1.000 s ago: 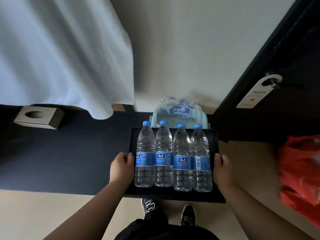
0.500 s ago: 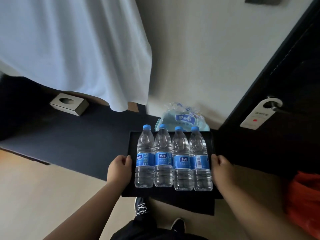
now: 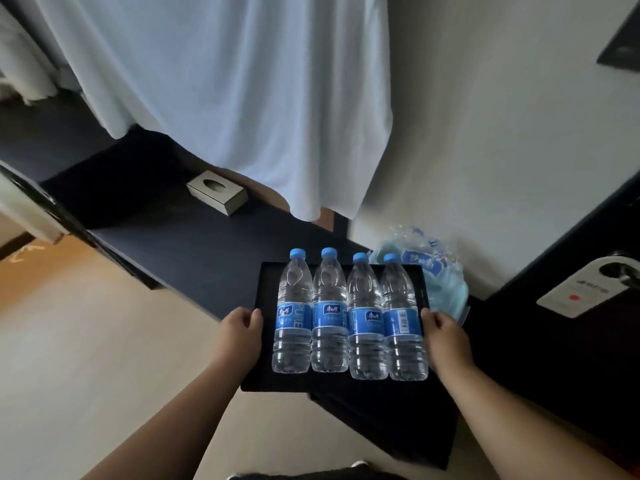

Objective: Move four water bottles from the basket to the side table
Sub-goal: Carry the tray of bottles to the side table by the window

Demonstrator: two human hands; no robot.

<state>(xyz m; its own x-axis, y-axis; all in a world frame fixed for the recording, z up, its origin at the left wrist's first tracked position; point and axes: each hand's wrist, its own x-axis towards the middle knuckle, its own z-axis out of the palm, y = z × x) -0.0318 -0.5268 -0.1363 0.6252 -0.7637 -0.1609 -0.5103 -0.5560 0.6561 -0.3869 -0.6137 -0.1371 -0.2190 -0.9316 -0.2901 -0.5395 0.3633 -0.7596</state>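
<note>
Several clear water bottles (image 3: pixel 329 313) with blue caps and blue labels stand upright in a row on a black tray (image 3: pixel 268 282). My left hand (image 3: pixel 240 329) grips the tray's left edge and my right hand (image 3: pixel 445 336) grips its right edge. I hold the tray level in the air above the floor, in front of a dark low bench. Behind the tray, a plastic-wrapped pack of bottles (image 3: pixel 434 268) sits against the wall.
A long dark bench (image 3: pixel 166 237) runs from the left towards the tray, with a tissue box (image 3: pixel 217 192) on it. White fabric (image 3: pixel 225 98) hangs above the bench. A dark door with a hanger sign (image 3: pixel 581 292) is at the right. Pale floor lies at the lower left.
The view has swung left and tilted: the bench, tissue box and white fabric have shifted right and down in view, and the orange bag at the right has left the frame. Both hands keep their grip.
</note>
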